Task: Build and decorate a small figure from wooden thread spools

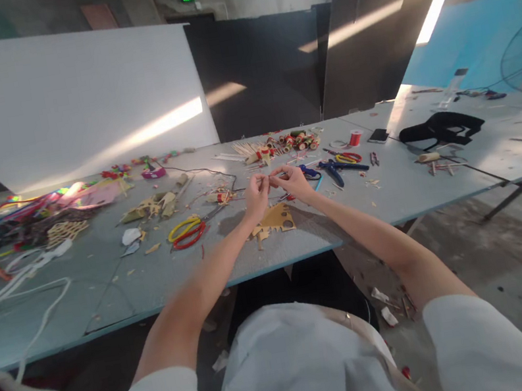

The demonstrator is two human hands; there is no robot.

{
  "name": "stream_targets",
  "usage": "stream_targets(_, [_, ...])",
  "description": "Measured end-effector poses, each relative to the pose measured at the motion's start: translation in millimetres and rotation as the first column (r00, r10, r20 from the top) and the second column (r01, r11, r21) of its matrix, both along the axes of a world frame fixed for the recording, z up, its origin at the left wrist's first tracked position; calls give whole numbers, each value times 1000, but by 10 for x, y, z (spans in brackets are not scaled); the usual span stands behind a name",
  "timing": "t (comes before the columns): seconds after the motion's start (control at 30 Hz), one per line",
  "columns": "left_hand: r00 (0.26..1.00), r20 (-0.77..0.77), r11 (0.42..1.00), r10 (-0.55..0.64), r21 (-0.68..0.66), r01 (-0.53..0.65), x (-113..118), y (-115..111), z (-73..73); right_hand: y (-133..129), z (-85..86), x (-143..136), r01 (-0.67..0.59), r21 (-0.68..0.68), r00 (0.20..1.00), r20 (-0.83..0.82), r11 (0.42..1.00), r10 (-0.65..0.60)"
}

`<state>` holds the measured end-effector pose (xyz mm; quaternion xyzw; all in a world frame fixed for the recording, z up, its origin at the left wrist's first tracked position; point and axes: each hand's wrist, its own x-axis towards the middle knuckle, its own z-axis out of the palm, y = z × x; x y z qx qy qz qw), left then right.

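Observation:
My left hand (257,196) and my right hand (291,182) meet over the middle of the table, their fingertips pinched close together. Whatever they pinch between them is too small to make out. Just below them lies a yellow-brown sheet (275,218) with notched edges and round holes. To the left of my left hand are scissors with one yellow and one red handle (190,232) and a small piece wound in red (222,196). Beside my right hand rest a blue glue gun (308,172) and dark blue pliers (333,172).
Bamboo pieces with red bands (299,141) are heaped at the back. Further right are a red thread spool (354,138), a phone (378,135) and a black cloth item (443,128). On the left, a white power strip (28,273) trails its cord over the table edge.

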<state>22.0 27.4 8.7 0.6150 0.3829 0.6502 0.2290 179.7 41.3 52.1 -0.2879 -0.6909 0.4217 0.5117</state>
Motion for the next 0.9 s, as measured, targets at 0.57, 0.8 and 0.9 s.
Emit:
stream_targets(0.57, [989, -82, 992, 124, 45, -120, -20, -64, -36, 75, -145, -31, -44, -16, 999, 12, 999, 44])
stream_targets(0.8, [978, -112, 984, 174, 66, -167, -20, -87, -34, 114, -205, -49, -72, -59, 997, -9, 996, 71])
stream_targets(0.9, [975, -113, 981, 190, 71, -182, -14, -99, -42, 125, -227, -50, -80, -54, 997, -17, 995, 79])
